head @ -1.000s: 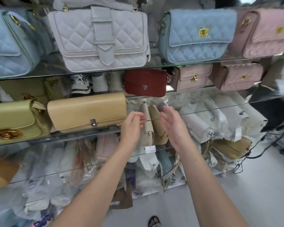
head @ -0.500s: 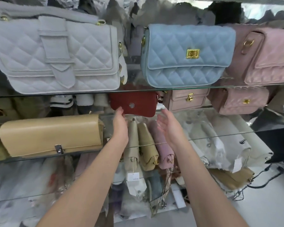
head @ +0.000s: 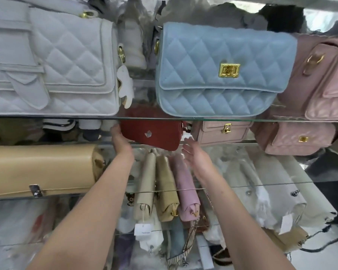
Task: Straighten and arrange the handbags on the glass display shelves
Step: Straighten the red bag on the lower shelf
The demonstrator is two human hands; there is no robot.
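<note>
A small red handbag [head: 152,134] with a silver clasp sits on the middle glass shelf [head: 222,142], under the upper shelf's edge. My left hand [head: 119,139] is against the bag's left end, fingers curled around its side. My right hand [head: 195,154] hovers open just right of and below the bag, palm turned toward it, not touching. Below my hands, three slim bags stand on end side by side: cream [head: 144,184], tan [head: 166,188] and pink [head: 185,186].
The top shelf carries a white quilted bag [head: 53,61], a blue quilted bag [head: 220,69] and a pink one [head: 326,75]. Two small pink bags [head: 220,131] [head: 297,139] sit right of the red bag. A long beige bag [head: 41,170] lies left. Wrapped stock fills the lower shelves.
Both hands rose from the upright slim bags to the red handbag. My left hand went from free to gripping its left end; the view moved closer and up.
</note>
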